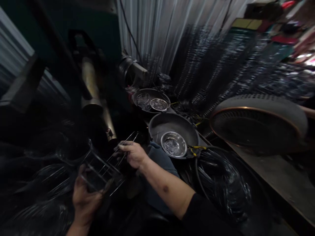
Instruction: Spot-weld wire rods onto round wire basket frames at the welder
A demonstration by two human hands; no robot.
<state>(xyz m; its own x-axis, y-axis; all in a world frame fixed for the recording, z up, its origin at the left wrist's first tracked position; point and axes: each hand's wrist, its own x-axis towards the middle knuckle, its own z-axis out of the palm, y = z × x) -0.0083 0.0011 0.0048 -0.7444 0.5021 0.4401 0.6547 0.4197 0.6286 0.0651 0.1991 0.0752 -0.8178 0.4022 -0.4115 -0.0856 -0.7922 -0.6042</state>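
A small frame of thin metal wire (98,159) is between my hands, blurred and dark in places. Around its lower left side my left hand (87,196) is closed, palm under the wires. My right hand (133,154) pinches thin wires at the frame's upper right end. Whether those wires are loose or joined to the frame, I cannot tell. Just beyond the frame, a brass-coloured rod (109,124) of a dark machine points down, below a thicker metal cylinder (90,82).
Right of my hands, a steel bowl (183,144) of small metal pieces sits in a dark round pan (169,121). Behind is another pan (137,106) with a second bowl (158,104). A round fan-like cover (258,127), coiled wire (221,177) and stacked wire goods (209,62) lie rightward.
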